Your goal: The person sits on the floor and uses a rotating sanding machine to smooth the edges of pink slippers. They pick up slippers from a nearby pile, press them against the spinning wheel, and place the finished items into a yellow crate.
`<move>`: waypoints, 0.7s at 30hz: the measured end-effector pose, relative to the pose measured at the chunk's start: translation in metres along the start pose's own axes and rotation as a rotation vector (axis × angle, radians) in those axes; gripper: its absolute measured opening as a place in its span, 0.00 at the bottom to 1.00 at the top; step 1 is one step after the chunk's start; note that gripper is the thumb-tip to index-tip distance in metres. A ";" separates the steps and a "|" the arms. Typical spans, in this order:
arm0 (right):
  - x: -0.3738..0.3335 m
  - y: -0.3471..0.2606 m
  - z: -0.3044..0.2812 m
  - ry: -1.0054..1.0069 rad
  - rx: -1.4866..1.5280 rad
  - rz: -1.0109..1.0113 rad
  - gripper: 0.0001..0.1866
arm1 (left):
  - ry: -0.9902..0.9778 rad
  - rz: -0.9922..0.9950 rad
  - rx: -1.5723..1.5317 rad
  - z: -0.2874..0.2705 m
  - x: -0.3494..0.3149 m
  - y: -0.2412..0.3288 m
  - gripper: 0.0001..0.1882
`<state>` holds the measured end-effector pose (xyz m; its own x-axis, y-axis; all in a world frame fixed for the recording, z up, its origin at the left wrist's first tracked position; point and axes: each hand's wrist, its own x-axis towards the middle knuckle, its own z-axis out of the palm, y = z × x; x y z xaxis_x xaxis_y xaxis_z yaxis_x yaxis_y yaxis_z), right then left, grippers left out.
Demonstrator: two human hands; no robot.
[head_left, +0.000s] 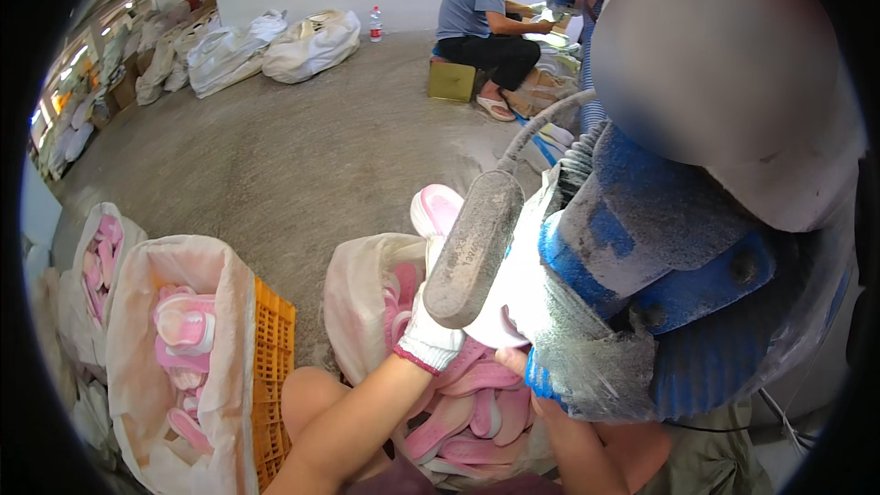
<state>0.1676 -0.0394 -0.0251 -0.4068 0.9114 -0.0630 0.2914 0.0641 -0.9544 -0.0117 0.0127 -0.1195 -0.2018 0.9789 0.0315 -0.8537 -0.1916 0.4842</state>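
Observation:
My left hand (433, 332), in a white knit glove with a red cuff, is closed on a pink-and-white shoe sole (436, 208). One rounded end of the sole rises past a dusty oblong lamp (476, 247), which hides most of my fingers. My bare right hand (519, 368) is partly behind the machine; its thumb presses at the edge of a brightly lit pale sole piece (500, 325). Whether both are one sole is hidden. Right beside them stands a dusty blue machine (632, 229) wrapped in plastic. Below my hands, a white sack (359, 298) holds several pink soles (477, 403).
To the left, a lined orange crate (275, 348) holds pink-and-white soles, with another sack (81, 312) beyond it. A person (477, 23) sits working on a low box (451, 80) at the back. White sacks (312, 46) and a bottle (375, 25) stand by the wall.

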 end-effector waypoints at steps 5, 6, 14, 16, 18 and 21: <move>-0.074 -0.004 0.045 0.040 0.432 0.103 0.47 | 0.064 -0.244 -0.074 0.024 -0.067 0.027 0.25; -0.084 0.003 0.053 0.086 0.456 0.046 0.46 | 0.133 -0.209 0.026 0.037 -0.075 0.026 0.26; -0.124 0.014 0.048 0.235 0.444 -0.043 0.40 | -0.049 -0.051 0.150 0.050 -0.075 0.021 0.32; -0.131 0.014 0.032 0.227 0.464 -0.040 0.39 | -0.083 -0.019 0.216 0.036 -0.065 0.020 0.33; -0.139 0.025 0.017 0.207 0.496 -0.008 0.38 | -0.108 -0.107 0.052 0.025 -0.051 0.027 0.31; -0.145 0.027 -0.002 0.245 0.376 0.017 0.34 | -0.036 -0.142 -0.097 0.045 -0.048 0.040 0.22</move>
<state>0.2362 -0.1690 -0.0411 -0.1745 0.9833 -0.0520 -0.0568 -0.0628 -0.9964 -0.0148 -0.0383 -0.0617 -0.0599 0.9982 0.0012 -0.9153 -0.0554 0.3991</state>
